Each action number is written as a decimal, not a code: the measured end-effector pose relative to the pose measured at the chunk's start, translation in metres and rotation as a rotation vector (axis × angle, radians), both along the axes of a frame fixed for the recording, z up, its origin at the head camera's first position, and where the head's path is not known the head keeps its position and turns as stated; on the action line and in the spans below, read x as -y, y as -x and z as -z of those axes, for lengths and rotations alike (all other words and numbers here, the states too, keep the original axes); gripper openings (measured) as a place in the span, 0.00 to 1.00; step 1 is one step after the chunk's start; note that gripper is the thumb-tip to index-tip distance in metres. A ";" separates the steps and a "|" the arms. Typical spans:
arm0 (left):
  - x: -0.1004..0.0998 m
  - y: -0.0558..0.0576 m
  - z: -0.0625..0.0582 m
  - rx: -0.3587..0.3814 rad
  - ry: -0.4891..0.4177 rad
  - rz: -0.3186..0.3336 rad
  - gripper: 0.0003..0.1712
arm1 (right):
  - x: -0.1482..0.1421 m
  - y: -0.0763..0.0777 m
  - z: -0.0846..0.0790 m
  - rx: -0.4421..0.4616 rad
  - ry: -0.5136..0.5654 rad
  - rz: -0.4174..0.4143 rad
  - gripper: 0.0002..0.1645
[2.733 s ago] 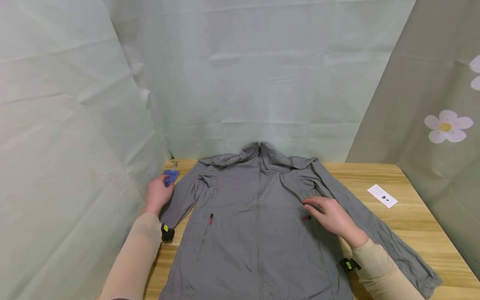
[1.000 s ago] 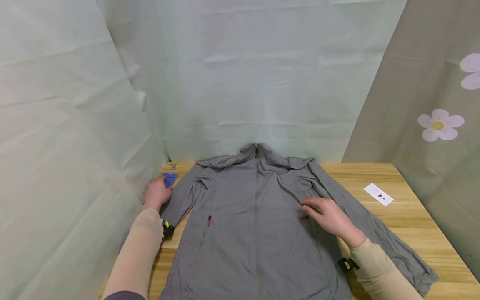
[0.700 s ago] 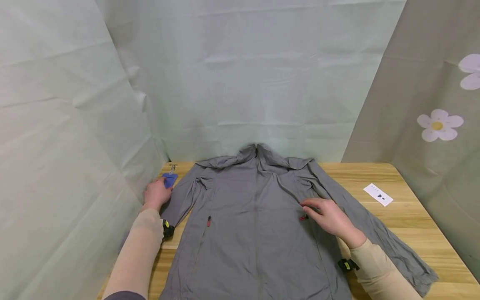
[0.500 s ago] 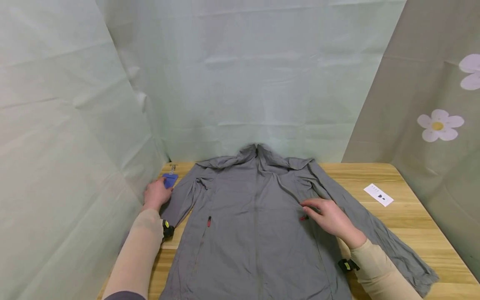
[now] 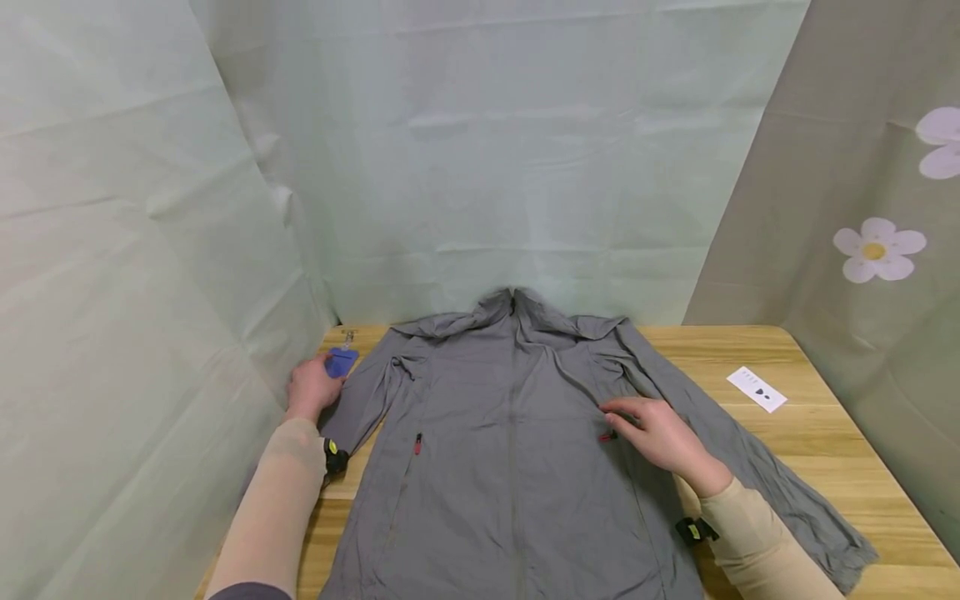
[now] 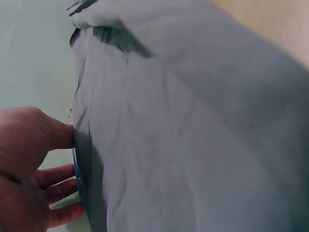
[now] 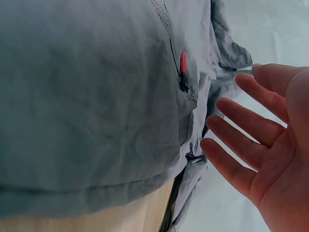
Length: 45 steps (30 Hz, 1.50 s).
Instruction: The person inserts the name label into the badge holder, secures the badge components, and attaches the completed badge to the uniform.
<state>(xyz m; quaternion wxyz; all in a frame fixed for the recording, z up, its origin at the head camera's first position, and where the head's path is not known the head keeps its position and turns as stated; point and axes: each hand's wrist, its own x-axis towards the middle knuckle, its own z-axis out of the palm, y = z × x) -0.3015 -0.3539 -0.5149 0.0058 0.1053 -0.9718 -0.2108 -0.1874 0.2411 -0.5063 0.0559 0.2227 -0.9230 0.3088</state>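
Blue badge (image 5: 344, 362): beside grey jacket (image 5: 465, 492), touched by left hand (image 5: 312, 389); whether pinched cannot be told. Best gripped by edges, sleeve (image 5: 358, 407) left undisturbed. Right hand (image 5: 660, 432): loosely spread over jacket, nothing held.

Beige fabric clothes both forearms. The left sleeve (image 5: 266, 517) lies close and fairly smooth, ending just behind the left hand (image 5: 313, 387); the right sleeve (image 5: 768, 537) is more creased, its edge wrinkled just behind the right hand (image 5: 660, 429). Farther up the left arm, well back from that hand, a dark purplish-grey outer sleeve (image 5: 251, 592) shows a curved hem. Behind each hand, on the inner side of the wrist, sits a small, blocky wrist camera: the left one (image 5: 337, 462) and right one (image 5: 691, 531) are black with a yellow-green marking.
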 end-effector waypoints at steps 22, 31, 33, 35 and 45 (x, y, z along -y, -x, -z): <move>0.005 -0.001 -0.002 -0.024 -0.005 0.017 0.40 | -0.001 0.002 0.000 -0.005 -0.014 0.003 0.15; 0.006 -0.001 0.000 -0.119 -0.050 0.011 0.42 | -0.001 0.002 0.001 -0.011 -0.002 0.007 0.15; 0.007 -0.001 0.001 -0.159 -0.059 0.015 0.43 | -0.001 0.002 0.001 -0.010 -0.002 0.008 0.15; 0.007 -0.001 0.002 -0.189 -0.073 0.012 0.44 | -0.001 0.002 0.002 -0.007 -0.002 0.009 0.15; 0.006 -0.001 0.003 -0.192 -0.172 -0.039 0.45 | -0.001 0.000 0.001 -0.012 0.000 0.007 0.15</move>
